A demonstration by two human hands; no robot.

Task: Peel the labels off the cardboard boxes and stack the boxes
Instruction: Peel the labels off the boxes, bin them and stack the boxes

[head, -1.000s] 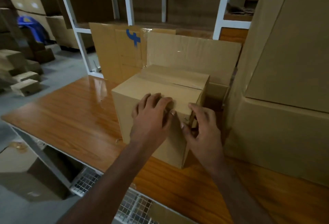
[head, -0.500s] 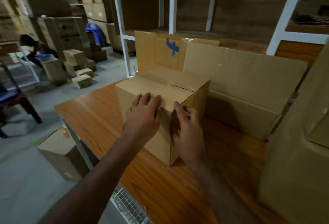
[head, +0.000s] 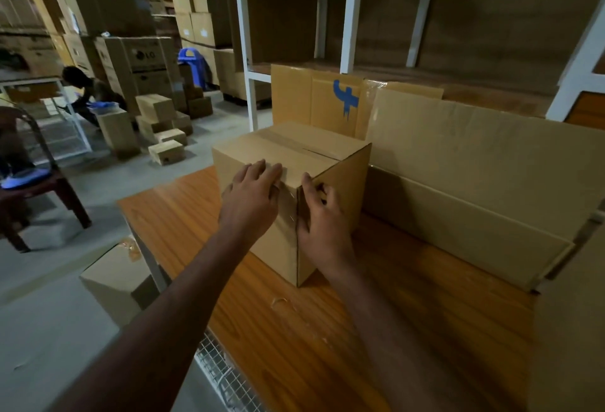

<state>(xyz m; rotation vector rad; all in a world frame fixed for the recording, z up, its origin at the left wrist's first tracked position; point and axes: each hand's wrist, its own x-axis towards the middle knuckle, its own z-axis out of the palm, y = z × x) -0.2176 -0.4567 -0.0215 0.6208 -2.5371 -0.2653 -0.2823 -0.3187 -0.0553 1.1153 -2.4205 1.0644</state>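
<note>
Here, in the head view, a sealed cardboard box (head: 291, 189) is sitting on the wooden surface (head: 376, 329), one vertical corner facing the person. The left hand (head: 253, 200) is lying over the box's near top edge, fingers fairly straight and spread on the lid. The right hand (head: 322, 220) is resting on the box's right face just beside that corner, fingers curling; whether they are pinching a label edge or tape I cannot tell. Judging by this, peeling on this box is just getting started, and stacking is not yet begun. No label is showing plainly; a glossy tape strip (head: 294, 148) is running across the lid. Behind the box, flattened cardboard sheets (head: 458, 162) are leaning against the white shelving (head: 352, 12). The box's far sides are hidden, and the dim light is blurring fine detail.
</note>
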